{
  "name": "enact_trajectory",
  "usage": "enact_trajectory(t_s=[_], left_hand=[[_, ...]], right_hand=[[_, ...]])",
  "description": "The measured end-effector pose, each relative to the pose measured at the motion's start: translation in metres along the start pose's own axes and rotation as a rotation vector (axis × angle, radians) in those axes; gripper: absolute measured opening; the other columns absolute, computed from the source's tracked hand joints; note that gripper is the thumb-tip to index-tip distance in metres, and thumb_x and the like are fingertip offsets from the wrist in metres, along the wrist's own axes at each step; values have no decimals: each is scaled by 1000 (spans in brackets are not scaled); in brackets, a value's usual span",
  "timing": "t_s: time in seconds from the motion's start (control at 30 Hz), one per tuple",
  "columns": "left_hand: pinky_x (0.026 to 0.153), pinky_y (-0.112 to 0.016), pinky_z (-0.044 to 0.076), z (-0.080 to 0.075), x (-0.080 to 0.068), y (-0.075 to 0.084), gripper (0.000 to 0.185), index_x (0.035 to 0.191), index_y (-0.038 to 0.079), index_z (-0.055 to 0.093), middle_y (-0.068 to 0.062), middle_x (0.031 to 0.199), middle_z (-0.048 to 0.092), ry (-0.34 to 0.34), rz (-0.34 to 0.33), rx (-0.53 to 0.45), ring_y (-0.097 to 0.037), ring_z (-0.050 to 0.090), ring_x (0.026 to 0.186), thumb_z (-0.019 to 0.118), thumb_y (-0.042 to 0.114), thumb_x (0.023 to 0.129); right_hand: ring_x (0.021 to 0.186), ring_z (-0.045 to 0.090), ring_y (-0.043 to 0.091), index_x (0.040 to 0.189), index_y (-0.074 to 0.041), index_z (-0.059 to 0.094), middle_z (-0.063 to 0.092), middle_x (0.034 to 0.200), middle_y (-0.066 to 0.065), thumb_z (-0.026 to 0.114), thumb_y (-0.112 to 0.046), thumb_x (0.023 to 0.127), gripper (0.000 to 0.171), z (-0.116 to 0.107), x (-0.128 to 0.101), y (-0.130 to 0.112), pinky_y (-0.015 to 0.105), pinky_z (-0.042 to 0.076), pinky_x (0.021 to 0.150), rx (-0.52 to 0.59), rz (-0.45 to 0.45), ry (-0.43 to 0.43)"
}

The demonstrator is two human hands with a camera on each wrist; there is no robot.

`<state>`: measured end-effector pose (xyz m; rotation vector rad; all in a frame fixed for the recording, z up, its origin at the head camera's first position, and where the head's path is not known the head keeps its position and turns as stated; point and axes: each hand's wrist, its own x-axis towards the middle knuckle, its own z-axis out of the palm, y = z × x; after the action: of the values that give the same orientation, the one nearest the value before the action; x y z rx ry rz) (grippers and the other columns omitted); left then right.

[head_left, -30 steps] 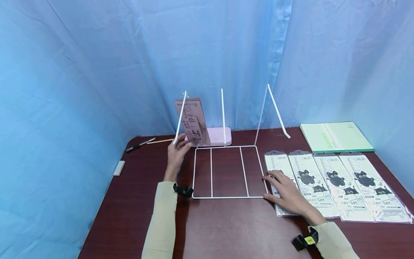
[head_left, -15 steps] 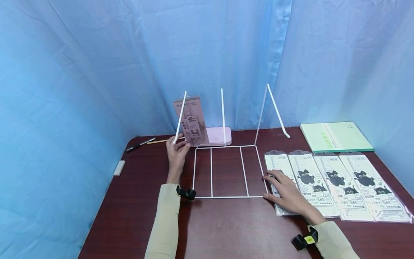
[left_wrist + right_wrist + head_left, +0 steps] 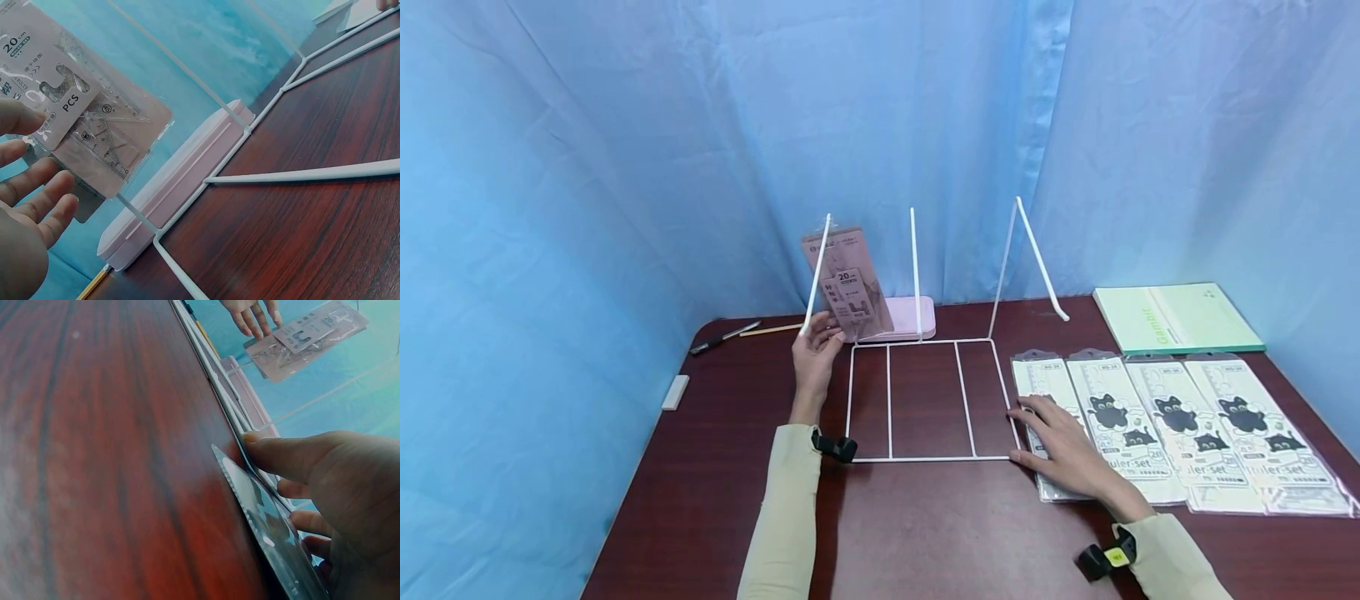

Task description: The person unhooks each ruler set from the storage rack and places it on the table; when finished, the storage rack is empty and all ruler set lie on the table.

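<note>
A white wire rack [image 3: 891, 400] stands on the table, with three raised arms. Pink ruler-set packs [image 3: 854, 283] in clear wrapping hang at its left arm, lower end tilted toward the right. At their lower left edge is my left hand [image 3: 815, 358]; in the left wrist view its thumb overlaps the front pack [image 3: 119, 144] and its other fingers are spread near the edge. My right hand [image 3: 1063, 446] rests at the rack's right side, thumb at the front corner and fingertips along the side wire. Beneath it lies a white ruler-set pack [image 3: 1043, 371] with a cat print.
Several cat-print ruler sets [image 3: 1172, 412] lie in a row at the right. Behind them is a green notebook [image 3: 1180, 317]. A pink case [image 3: 906, 312] sits behind the rack. A pen [image 3: 725, 337], a pencil [image 3: 771, 330] and a white eraser [image 3: 675, 392] lie left.
The pink packs swing to hang straighter, then tilt again with their lower end toward the right. My left hand shifts slightly along their edge; my right hand stays in place.
</note>
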<state>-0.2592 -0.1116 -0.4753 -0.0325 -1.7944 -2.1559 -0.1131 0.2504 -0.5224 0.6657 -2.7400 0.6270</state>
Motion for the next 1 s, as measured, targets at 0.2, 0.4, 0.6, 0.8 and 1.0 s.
enact_trajectory(t_s=[0.2,0.4,0.6,0.8,1.0], left_hand=[[76,-13,50,1,3,-3,45,130,-8,57,-36,123,63,-41,-19,59,-4,63,87,65,-10,86],[70,-14,47,2,5,-7,45,128,-7,59,-12,97,70,-60,-28,99,-4,59,81,70,-7,84],[73,-15,53,3,6,-8,44,126,-7,62,-9,107,73,-77,-102,60,-2,65,87,72,-6,84],[72,-17,56,5,7,-7,40,125,-5,64,-20,114,74,-76,-134,65,-2,70,86,73,-4,86],[72,-18,57,2,5,-8,31,118,-8,68,-13,101,78,-51,-137,92,0,71,80,72,-3,87]], right_hand=[[129,50,42,132,-6,62,56,137,20,80,-30,82,58,0,0,0,63,40,102,-5,-5,3],[128,50,43,132,-6,62,56,137,21,80,-29,81,58,0,0,1,63,40,101,-2,-19,13],[128,50,43,131,-5,62,56,137,21,81,-29,81,58,0,0,1,63,39,101,-4,-20,16],[128,50,43,131,-5,63,57,136,21,81,-29,81,58,0,0,1,63,40,101,-7,-23,23],[128,50,43,130,-5,63,57,136,21,81,-29,80,58,1,0,2,62,40,101,-11,-27,29]])
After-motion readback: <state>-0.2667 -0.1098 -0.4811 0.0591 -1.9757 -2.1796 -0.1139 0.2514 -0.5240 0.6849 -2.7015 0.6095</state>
